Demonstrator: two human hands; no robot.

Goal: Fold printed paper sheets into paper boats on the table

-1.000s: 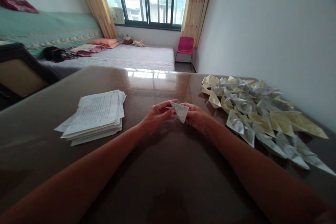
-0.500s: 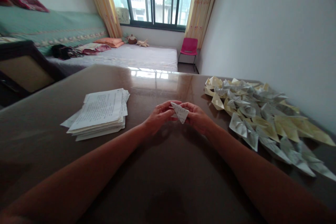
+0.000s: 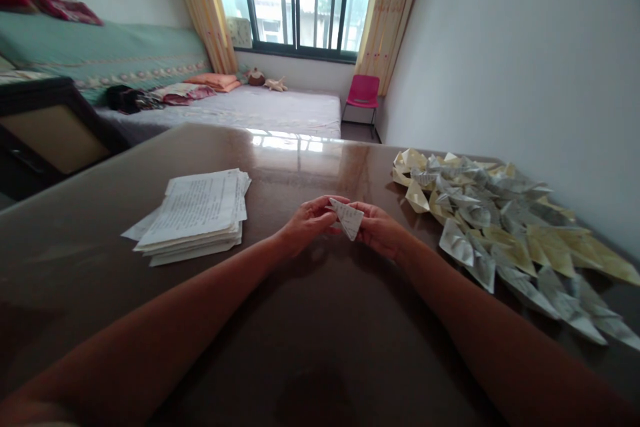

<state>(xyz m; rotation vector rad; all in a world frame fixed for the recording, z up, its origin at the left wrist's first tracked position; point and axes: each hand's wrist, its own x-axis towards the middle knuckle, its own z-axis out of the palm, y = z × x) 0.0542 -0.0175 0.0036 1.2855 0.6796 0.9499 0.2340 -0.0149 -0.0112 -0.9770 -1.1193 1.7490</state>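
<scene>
A small folded piece of printed paper [image 3: 349,217], triangular with its point down, is held just above the dark brown table [image 3: 310,320]. My left hand [image 3: 306,223] pinches its left edge with curled fingers. My right hand [image 3: 381,230] grips its right side, fingers closed round it. Both forearms reach in from the bottom of the view and meet at the table's middle.
A stack of printed sheets [image 3: 197,215] lies to the left of my hands. A big heap of folded paper shapes [image 3: 505,223] covers the table's right side by the white wall. Beyond the table are a bed [image 3: 235,107], a pink chair [image 3: 363,91] and a window.
The hands stay together on the folded paper, turning it slightly. The view has shifted a little, so the table's things sit slightly further right and lower.
</scene>
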